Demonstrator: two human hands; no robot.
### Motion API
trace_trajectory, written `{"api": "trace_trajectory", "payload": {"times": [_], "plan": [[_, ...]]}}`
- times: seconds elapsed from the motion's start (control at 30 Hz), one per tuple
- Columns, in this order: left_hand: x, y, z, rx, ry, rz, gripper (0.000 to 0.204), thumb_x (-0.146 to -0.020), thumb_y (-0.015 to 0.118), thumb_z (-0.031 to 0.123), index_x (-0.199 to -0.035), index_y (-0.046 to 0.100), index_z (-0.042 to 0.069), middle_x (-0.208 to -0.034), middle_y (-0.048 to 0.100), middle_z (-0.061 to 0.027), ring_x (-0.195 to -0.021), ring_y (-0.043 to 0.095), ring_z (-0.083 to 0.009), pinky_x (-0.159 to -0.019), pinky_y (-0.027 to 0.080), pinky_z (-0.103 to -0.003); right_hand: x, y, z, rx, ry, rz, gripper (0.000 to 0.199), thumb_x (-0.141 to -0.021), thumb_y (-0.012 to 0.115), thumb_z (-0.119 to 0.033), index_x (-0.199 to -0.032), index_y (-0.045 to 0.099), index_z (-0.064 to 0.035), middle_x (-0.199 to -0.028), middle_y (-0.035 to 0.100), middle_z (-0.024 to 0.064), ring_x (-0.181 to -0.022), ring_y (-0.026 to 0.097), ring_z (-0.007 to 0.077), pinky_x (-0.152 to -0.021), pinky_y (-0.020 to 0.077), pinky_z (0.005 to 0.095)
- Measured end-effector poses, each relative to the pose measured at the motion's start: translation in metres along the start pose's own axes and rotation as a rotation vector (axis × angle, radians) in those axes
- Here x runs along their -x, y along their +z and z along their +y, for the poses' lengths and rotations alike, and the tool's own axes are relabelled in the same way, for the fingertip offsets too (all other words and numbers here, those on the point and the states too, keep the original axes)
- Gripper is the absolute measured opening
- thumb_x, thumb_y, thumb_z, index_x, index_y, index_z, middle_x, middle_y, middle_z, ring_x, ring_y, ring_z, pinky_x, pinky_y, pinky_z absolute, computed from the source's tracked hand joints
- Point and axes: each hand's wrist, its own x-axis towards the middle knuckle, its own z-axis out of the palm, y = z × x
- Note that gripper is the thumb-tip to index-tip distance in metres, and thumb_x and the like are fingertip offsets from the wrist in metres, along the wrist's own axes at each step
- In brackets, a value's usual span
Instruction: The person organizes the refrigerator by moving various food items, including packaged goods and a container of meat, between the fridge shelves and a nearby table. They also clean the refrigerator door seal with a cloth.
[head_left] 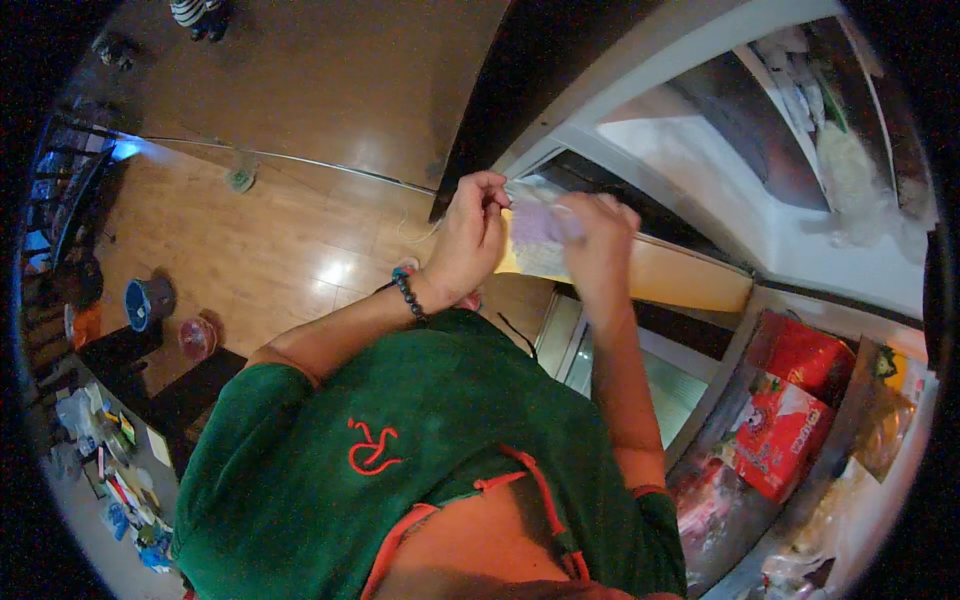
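Between my two hands is a crumpled pale lavender and white cloth (541,224), smeared by motion. My left hand (470,225) has curled fingers closed at the cloth's left edge, next to a yellowish strip. On the cloth's right side my right hand (598,235) is blurred, its fingers bent over the cloth. Just below and to the right runs a long yellowish panel (690,280) of the open fridge (770,215). Whether the left fingers also grip the panel's end, I cannot tell.
Fridge door shelves (845,400) at the lower right hold red packages (785,435) and plastic bags. More bags (850,175) lie on the upper right shelf. A dark cabinet edge (495,100) stands beyond my hands. On the wooden floor (300,230) are a blue bucket (148,305) and a reddish basket (197,338).
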Motion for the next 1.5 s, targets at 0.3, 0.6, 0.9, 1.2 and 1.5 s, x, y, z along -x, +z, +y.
{"api": "trace_trajectory", "payload": {"times": [0.3, 0.6, 0.9, 1.2, 1.5], "plan": [[0.001, -0.002, 0.001, -0.011, 0.025, -0.005, 0.027, -0.085, 0.043, -0.006, -0.111, 0.041, -0.001, -0.091, 0.051, -0.0116, -0.085, 0.053, -0.0232, -0.078, 0.043, -0.031, -0.004, 0.008, -0.015, -0.291, 0.119, -0.006, 0.018, -0.071, 0.064, -0.006, -0.088, 0.065, -0.0078, -0.083, 0.064, 0.0058, -0.082, 0.059, 0.0210, -0.078, 0.0411, 0.0334], [-0.009, -0.012, 0.002, 0.098, -0.156, -0.125, 0.021, -0.089, 0.051, 0.006, -0.111, 0.049, 0.003, -0.090, 0.052, -0.0063, -0.083, 0.051, -0.0143, -0.078, 0.043, -0.025, 0.024, -0.078, 0.067, -0.336, 0.453, 0.348, 0.008, -0.083, 0.064, -0.010, -0.086, 0.062, -0.0031, -0.084, 0.062, 0.0033, -0.076, 0.056, 0.0131, -0.071, 0.0457, 0.0271], [-0.068, -0.018, 0.003, -0.181, -0.202, -0.691, 0.020, -0.081, 0.068, 0.020, -0.084, 0.067, 0.001, -0.074, 0.065, -0.0061, -0.069, 0.059, -0.0116, -0.064, 0.047, -0.026, 0.015, -0.047, 0.077, -0.519, 0.422, 0.136, 0.015, -0.081, 0.064, -0.013, -0.092, 0.063, -0.0026, -0.088, 0.064, 0.0075, -0.081, 0.059, 0.0178, -0.075, 0.0465, 0.0305], [-0.064, -0.016, -0.006, -0.001, -0.406, -0.905, 0.019, -0.081, 0.068, 0.017, -0.082, 0.068, -0.001, -0.070, 0.065, -0.0032, -0.064, 0.056, -0.0074, -0.063, 0.046, -0.024, -0.002, -0.053, 0.062, -0.841, 0.562, -0.316, 0.020, -0.085, 0.058, -0.012, -0.102, 0.057, -0.0023, -0.094, 0.062, 0.0070, -0.089, 0.057, 0.0143, -0.081, 0.0434, 0.0281], [-0.056, -0.009, 0.024, -0.378, 0.007, -0.902, 0.019, -0.079, 0.060, 0.016, -0.067, 0.060, 0.001, -0.066, 0.058, -0.0145, -0.054, 0.058, -0.0233, -0.051, 0.045, -0.034, 0.004, -0.031, 0.073, -0.879, 0.441, -0.578, 0.016, -0.086, 0.057, -0.013, -0.096, 0.058, -0.0014, -0.090, 0.063, 0.0087, -0.084, 0.060, 0.0164, -0.077, 0.0463, 0.0303]]}}
